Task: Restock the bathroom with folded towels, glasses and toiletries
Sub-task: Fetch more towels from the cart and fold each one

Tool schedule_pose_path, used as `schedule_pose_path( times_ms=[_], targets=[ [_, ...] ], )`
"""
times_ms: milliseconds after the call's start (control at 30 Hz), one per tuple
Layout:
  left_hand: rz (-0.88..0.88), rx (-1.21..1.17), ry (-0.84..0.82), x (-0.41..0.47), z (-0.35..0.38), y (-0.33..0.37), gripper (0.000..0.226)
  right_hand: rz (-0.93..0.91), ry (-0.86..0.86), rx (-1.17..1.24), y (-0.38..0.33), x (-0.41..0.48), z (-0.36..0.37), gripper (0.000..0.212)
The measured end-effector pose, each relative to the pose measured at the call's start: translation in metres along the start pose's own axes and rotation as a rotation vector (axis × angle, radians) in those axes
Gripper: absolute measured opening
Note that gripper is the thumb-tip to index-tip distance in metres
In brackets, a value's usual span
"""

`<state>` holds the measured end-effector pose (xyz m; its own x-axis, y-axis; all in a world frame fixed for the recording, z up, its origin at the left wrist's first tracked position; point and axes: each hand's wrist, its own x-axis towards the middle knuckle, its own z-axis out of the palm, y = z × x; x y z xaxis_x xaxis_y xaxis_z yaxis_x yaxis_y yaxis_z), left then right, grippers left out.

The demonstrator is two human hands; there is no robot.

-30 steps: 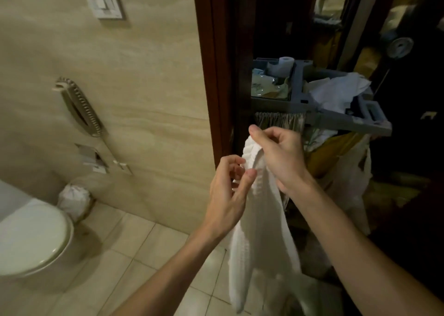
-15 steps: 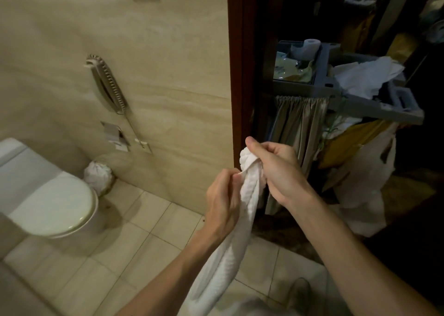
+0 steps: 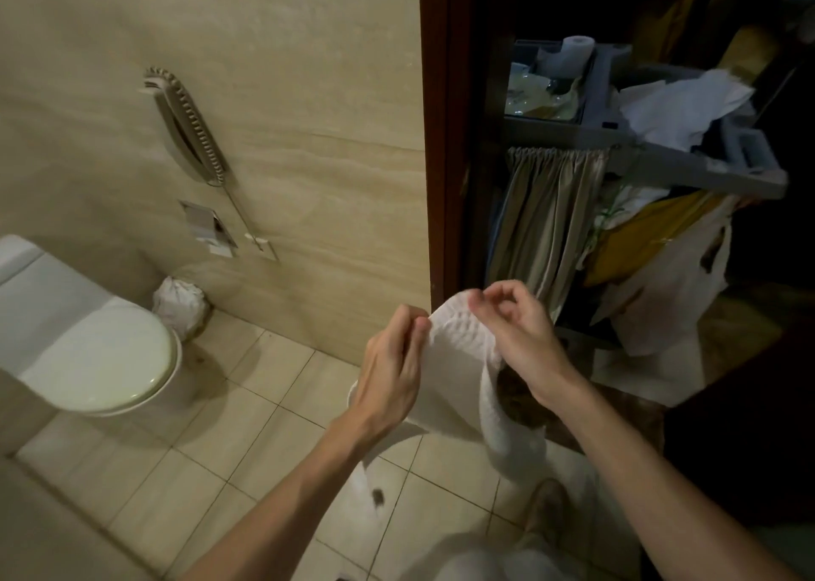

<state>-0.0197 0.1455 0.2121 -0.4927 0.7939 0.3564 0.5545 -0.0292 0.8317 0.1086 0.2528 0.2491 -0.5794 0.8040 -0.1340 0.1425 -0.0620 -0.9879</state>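
A white textured towel [image 3: 458, 360] hangs between my two hands in front of the doorway, its lower part drooping toward the tiled floor. My left hand [image 3: 392, 368] pinches the towel's top edge on the left. My right hand [image 3: 516, 333] pinches the same edge on the right, fingers curled over it. The edge is spread a little between the two hands. The towel's lower end is hidden behind my forearms.
A toilet [image 3: 88, 342] with its lid down stands at the left, a lined bin [image 3: 181, 311] beside it. A wall phone [image 3: 189, 126] hangs on the marble wall. Past the dark door frame [image 3: 436, 139] stands a grey housekeeping cart [image 3: 688, 161] with a paper roll [image 3: 575, 53] and linen.
The view has tilted down and left. My hands have dropped lower and moved apart, so the bunched towel edge now spreads between them.
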Motion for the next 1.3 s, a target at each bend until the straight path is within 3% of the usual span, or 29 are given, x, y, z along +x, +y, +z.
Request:
schedule_pose_path(
  times_ms=[100,233,333,533,700,800,867,967,1033,1100,1300],
  targets=[
    [0.003,-0.026,-0.091,0.003,0.002,0.002,0.024,-0.138,0.022,-0.198,0.013,-0.007,-0.009,0.065],
    [0.044,-0.081,-0.257,0.007,0.006,0.010,0.020,-0.534,0.069,-0.566,0.030,-0.007,-0.013,0.059],
    [0.044,-0.125,-0.323,0.009,0.010,0.015,0.019,-0.603,0.064,-0.715,0.034,-0.005,-0.008,0.049],
    [-0.090,-0.198,-0.423,0.011,0.004,0.014,0.027,-0.506,-0.100,-0.665,0.046,-0.002,-0.010,0.060],
    [-0.316,-0.297,-0.564,0.012,-0.013,-0.005,0.035,-0.286,-0.383,-0.465,0.043,0.002,-0.004,0.060],
    [-0.437,-0.287,-0.723,0.006,-0.019,-0.033,0.065,-0.254,-0.457,-0.383,0.038,0.007,0.006,0.048],
    [-0.423,-0.209,-0.795,-0.004,-0.022,-0.058,0.070,-0.224,-0.460,-0.343,0.036,0.012,0.007,0.039],
    [-0.528,-0.099,-0.918,-0.028,-0.024,-0.111,0.048,-0.179,-0.402,-0.314,0.036,0.025,0.002,0.038],
    [-0.605,0.011,-0.979,-0.049,-0.028,-0.146,0.065,-0.158,-0.353,-0.327,0.036,0.032,-0.003,0.040],
    [-0.668,0.128,-0.954,-0.066,-0.032,-0.172,0.073,-0.144,-0.317,-0.326,0.036,0.036,-0.007,0.040],
    [-0.768,0.097,-0.738,-0.095,-0.037,-0.213,0.042,-0.042,-0.178,-0.362,0.051,0.045,-0.032,0.043]
  ],
)
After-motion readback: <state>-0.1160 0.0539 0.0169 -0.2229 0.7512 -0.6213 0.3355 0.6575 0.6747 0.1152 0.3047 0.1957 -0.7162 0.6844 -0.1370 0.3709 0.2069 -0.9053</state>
